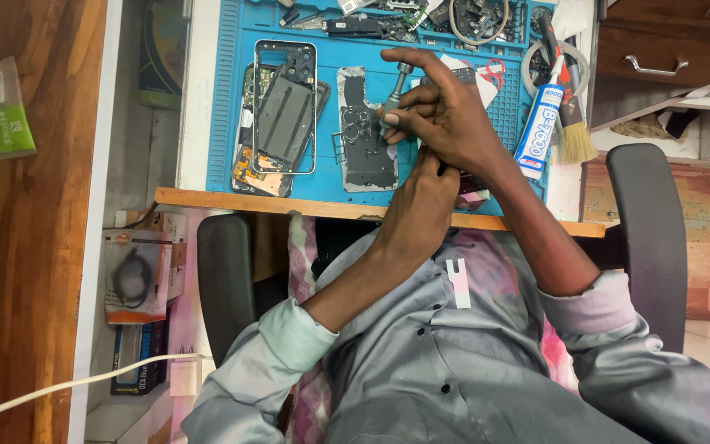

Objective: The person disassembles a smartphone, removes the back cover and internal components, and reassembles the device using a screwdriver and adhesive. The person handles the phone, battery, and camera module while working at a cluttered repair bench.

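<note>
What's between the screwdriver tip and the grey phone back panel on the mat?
Nothing visible. The right hand holds the screwdriver with its tip down on the grey phone back panel. The left hand sits nearer the desk edge, off the panel.

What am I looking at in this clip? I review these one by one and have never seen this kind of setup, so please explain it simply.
There is no machine here: a seated person works with bare hands, and the single picture comes from a camera on their head, looking down over their grey shirt at a workbench.

The right hand holds a small screwdriver upright in its fingers, the tip on a dark phone back plate. The left hand rests just below it, at the bench edge.

Everything lies on a blue work mat. Left of the plate sits an opened phone with its frame. To the right lie a glue tube and a brush. Loose small parts crowd the far edge.
</note>
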